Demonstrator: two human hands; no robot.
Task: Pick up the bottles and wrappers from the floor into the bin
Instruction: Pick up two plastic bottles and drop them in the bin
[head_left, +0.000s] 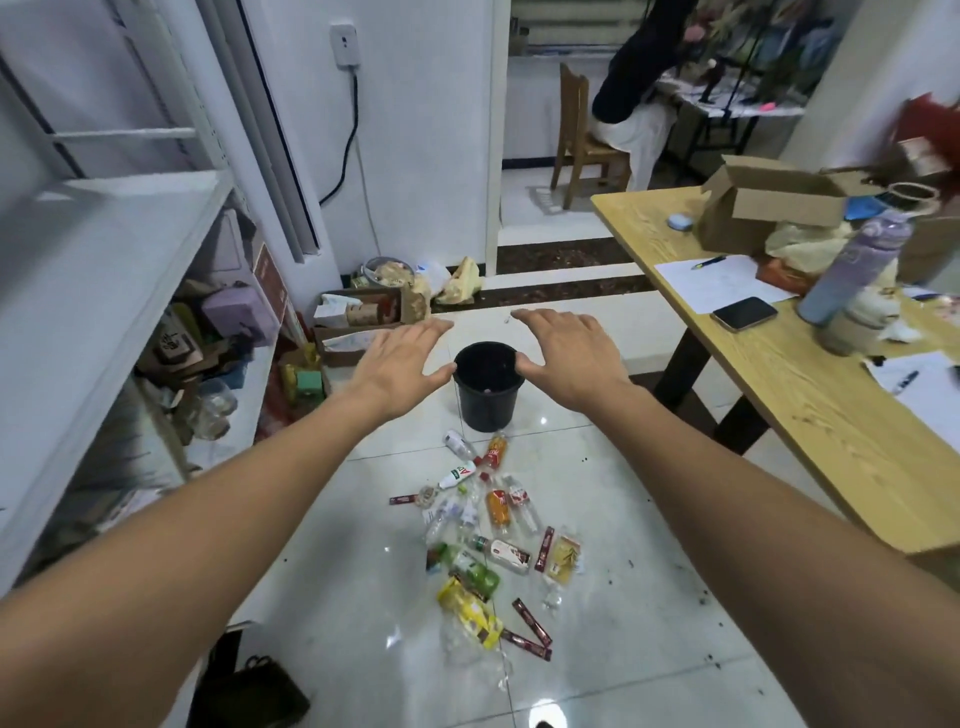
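While bottles (498, 512) & wrappers (544, 548) lie at 6 o'clock of bin (485, 410), left hand (400, 358) & right hand (566, 356) hover at its 9 & 3, fingers spread, empty.

One bin (485, 395) stands mid-frame. Below it on the floor (649, 597) lie two orange bottles (498, 508), one green bottle (470, 565), and roughly six clear or white bottles (458, 474), too overlapped for a sure count. There are also four dark red stick wrappers (531, 621) and two yellow wrappers (563, 558). The bench (810, 415) at right carries one phone (744, 313), two pens (708, 262), one cardboard box (763, 208) and one purple flask (857, 265).
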